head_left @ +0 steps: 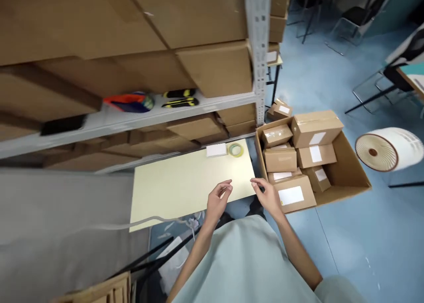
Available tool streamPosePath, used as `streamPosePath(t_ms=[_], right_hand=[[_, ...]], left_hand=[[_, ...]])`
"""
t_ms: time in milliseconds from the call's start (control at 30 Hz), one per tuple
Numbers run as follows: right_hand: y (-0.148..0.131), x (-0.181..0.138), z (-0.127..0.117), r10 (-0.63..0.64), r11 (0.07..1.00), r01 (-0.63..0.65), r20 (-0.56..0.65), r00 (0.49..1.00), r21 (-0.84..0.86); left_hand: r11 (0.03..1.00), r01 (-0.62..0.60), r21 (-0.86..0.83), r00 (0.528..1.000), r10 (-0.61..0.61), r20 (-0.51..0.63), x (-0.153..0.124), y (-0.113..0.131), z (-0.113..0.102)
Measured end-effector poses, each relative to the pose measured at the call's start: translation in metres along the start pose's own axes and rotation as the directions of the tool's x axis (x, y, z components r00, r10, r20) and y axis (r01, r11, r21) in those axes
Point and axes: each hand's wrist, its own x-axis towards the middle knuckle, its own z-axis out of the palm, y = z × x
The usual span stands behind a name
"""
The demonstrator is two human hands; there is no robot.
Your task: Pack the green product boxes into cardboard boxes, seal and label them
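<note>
My left hand (217, 199) hovers over the near edge of a pale yellow table top (179, 183), its fingers loosely curled and apart, with nothing in it that I can see. My right hand (266, 195) hangs off the table's right corner, beside an open cardboard carton (351, 161) full of small taped parcels (291, 195); its fingertips are pinched on something small and dark that I cannot make out. At the far side of the table lie a white pad (216, 150) and a roll of tape (236, 149).
A metal shelf unit (256, 51) stacked with cardboard boxes stands behind the table; box cutters (180, 98) and a coloured bundle (130, 102) lie on one shelf. A big white roll (387, 147) sits at the right. Chairs stand on the blue floor beyond.
</note>
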Motion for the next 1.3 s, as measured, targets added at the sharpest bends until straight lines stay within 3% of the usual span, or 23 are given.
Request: streamPosePath(t_ms=[200,333,467,600,700,867,1067,1167,1300], right_hand=[[-0.057,0.019,0.032,-0.204,0.970,0.223,0.185,0.961,-0.093],[-0.097,-0.007,0.079,-0.299,0.929,0.352,0.323,0.898,-0.118],[-0.128,-0.066,0.153,-0.338,0.900,0.431,0.526,0.781,-0.062],[-0.144,-0.130,0.240,-0.345,0.868,0.497,0.735,0.584,0.013],[-0.147,-0.174,0.304,-0.331,0.851,0.522,0.833,0.443,0.060],[-0.148,-0.237,0.392,-0.314,0.841,0.522,0.916,0.250,0.146],[-0.142,-0.306,0.464,-0.224,0.854,0.486,0.974,0.018,0.187],[-0.132,-0.335,0.490,-0.137,0.859,0.475,0.980,-0.147,0.191],[-0.113,-0.374,0.522,0.025,0.868,0.456,0.900,-0.435,0.196]], left_hand=[[0.985,-0.137,-0.104,0.965,0.108,-0.240,-0.042,-0.005,-0.064],[0.954,-0.240,-0.180,0.877,0.133,-0.462,-0.093,-0.029,-0.126],[0.924,-0.326,-0.198,0.727,0.111,-0.678,-0.166,-0.060,-0.196],[0.908,-0.380,-0.176,0.510,0.047,-0.859,-0.260,-0.098,-0.256],[0.909,-0.376,-0.180,0.350,-0.041,-0.936,-0.334,-0.129,-0.283],[0.910,-0.340,-0.240,0.111,-0.214,-0.970,-0.433,-0.173,-0.296],[0.895,-0.318,-0.312,-0.135,-0.368,-0.920,-0.494,-0.201,-0.285],[0.888,-0.315,-0.334,-0.274,-0.423,-0.864,-0.511,-0.207,-0.278],[0.890,-0.304,-0.339,-0.485,-0.451,-0.749,-0.538,-0.207,-0.262]])
